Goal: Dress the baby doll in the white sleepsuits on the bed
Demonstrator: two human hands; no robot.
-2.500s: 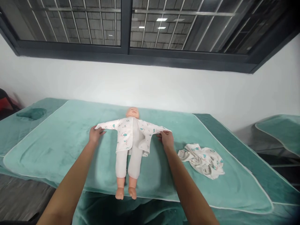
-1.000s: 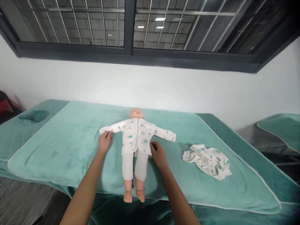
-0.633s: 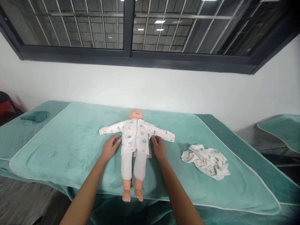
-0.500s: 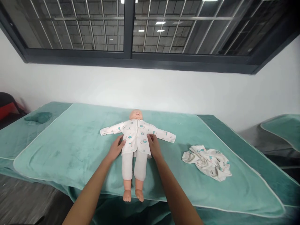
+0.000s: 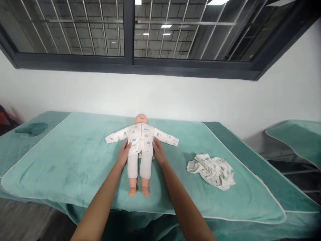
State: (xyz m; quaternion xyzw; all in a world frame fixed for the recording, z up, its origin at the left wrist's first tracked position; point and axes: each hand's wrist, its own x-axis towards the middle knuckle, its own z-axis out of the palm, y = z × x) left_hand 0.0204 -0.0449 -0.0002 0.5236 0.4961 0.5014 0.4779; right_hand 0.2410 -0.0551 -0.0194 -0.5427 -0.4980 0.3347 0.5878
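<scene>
A baby doll [image 5: 140, 118] lies on its back on the green mat, its head toward the wall and its bare feet toward me. It wears a white printed jacket [image 5: 140, 139] and white trousers [image 5: 145, 165]; the sleeves stretch out to both sides. My left hand [image 5: 123, 154] is against the doll's left-hand side in view, thumb on the jacket and fingers tucked beside the waist. On the opposite side my right hand [image 5: 158, 151] holds the waist in the same way. Both hands clasp the doll between them, with some fingertips hidden.
To the right lies a crumpled white printed cloth [image 5: 212, 171]. The green mat [image 5: 82, 157] has a pale border and covers a bed against the wall. A small green pillow-like item [image 5: 32, 129] is at the far left. Above is a barred window [image 5: 129, 40].
The doll has shifted away from me, its feet now farther from the mat's front edge. Both hands have moved along with it, staying at its sides. The view has shifted slightly.
</scene>
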